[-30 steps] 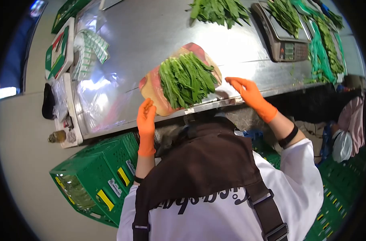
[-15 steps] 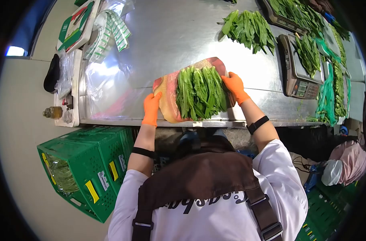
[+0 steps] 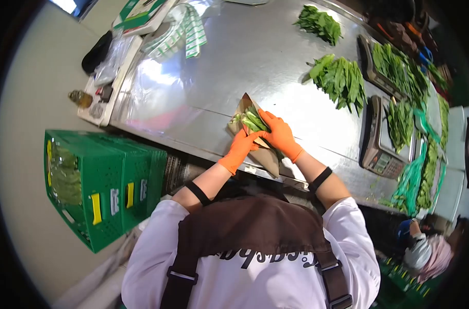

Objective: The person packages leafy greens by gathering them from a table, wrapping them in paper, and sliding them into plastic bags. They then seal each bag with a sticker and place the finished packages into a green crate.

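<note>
Fingers in orange gloves are closed in around a folded brown wrapper, our two hands meeting over it with the thumbs close together. Our left hand grips its near left side, while our right hand is bent over its right side; how tightly each fingertip pinches we cannot tell. Inside the wrapper lies a bunch of greens, its pale stalks showing at the upper left opening. The package sits at the front of a metal table, its lower corner by the edge. Black bands circle both our forearms, below white sleeves and a brown apron. To our right, a loose leafy bunch lies on the table, with another bunch farther back. Beyond the nearer one, a scale carries more leaves, just beside green netting. To our left we have clear plastic, a strip of labels and, below the table's level, green crates.
</note>
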The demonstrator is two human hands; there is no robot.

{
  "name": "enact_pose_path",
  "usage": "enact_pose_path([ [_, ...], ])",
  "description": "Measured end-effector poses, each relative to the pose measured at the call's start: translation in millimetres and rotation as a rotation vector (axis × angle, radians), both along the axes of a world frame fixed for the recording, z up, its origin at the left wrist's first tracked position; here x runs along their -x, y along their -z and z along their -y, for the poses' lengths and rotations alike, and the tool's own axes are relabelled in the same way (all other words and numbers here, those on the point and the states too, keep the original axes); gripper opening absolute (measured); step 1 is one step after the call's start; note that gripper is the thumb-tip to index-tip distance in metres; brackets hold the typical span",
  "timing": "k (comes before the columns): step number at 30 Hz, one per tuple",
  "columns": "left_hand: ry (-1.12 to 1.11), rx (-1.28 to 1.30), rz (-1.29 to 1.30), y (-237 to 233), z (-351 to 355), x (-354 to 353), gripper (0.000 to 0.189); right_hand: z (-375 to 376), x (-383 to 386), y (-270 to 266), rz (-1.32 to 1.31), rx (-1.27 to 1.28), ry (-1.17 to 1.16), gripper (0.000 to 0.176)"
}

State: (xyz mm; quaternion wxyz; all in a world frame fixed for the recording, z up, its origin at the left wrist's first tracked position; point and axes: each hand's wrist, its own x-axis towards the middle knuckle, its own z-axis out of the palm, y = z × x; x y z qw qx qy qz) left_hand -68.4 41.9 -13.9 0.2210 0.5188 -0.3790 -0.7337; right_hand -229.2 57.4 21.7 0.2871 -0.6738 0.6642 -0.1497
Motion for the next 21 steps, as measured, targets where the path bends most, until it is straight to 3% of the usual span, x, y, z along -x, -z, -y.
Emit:
enact_pose_path([
  [4, -0.138, -0.074, -0.184, 4.4, -4.3, 1.9, 0.021, 2.7, 12.0, 11.8, 0.284, 0.059, -0.057, 0.081],
  [6, -0.090, -0.066, -0.198, -3.1, -1.1, 2.9, 0.021, 0.3, 8.1, -5.0, 0.350, -0.038, -0.082, 0.100],
  [8, -0.055, -0.111, -0.244, 4.5, 5.1, 7.3, 0.028, -23.4, -23.5, 13.9, -0.101, 0.168, -0.076, 0.113],
  [10, 0.016, -0.041, -0.180, -0.6, 21.4, -3.8, 0.021, -27.5, -36.7, 16.4, -0.112, 0.131, -0.039, 0.117],
  [12, 0.448, 0.278, 0.193, -7.9, 44.1, -26.3, 0.018, -26.5, -43.6, 16.5, -0.293, 0.092, 0.007, 0.116],
  [13, 0.409, 0.603, 0.372, -12.1, 53.8, -47.6, 0.022, -23.1, -43.0, 15.7, -0.290, 0.073, 0.024, 0.113],
  [17, -0.040, 0.801, 0.597, 10.1, 112.2, -162.6, 0.020, -5.6, -34.6, 8.6, -0.216, 0.103, 0.031, 0.105],
  [19, -0.080, 1.017, 0.822, 44.0, 147.0, -223.5, 0.021, 10.2, -28.5, -4.5, 0.022, -0.038, 0.049, 0.100],
  [21, 0.010, 1.002, 0.871, 50.9, 157.9, -250.8, 0.021, 24.5, -35.6, -15.6, 0.078, -0.009, 0.031, 0.097],
])
